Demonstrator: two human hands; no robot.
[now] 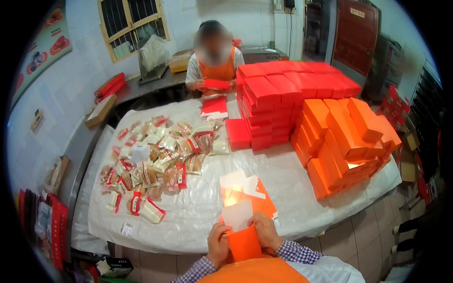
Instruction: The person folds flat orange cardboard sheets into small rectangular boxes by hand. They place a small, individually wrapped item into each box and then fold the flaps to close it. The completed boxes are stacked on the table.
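Close to my body, an orange cardboard box (244, 245) with a raised white flap (238, 214) is held between my two hands. My left hand (218, 244) is closed on its left edge, fingertips at the base of the flap. On the other side my right hand (266, 232) grips the upper right corner, fingers bent at the flap. Just beyond lie flat orange box blanks (263, 203) with white flaps, overlapping on the table. What is inside the held box cannot be seen.
The table has a white plastic sheet (198, 221). Wrapped snack packets (146, 174) are heaped on the left. Stacked red boxes (269, 111) and orange boxes (339, 141) stand on the right. Across the table, a person in an orange apron (218, 70) holds a red box (216, 84).
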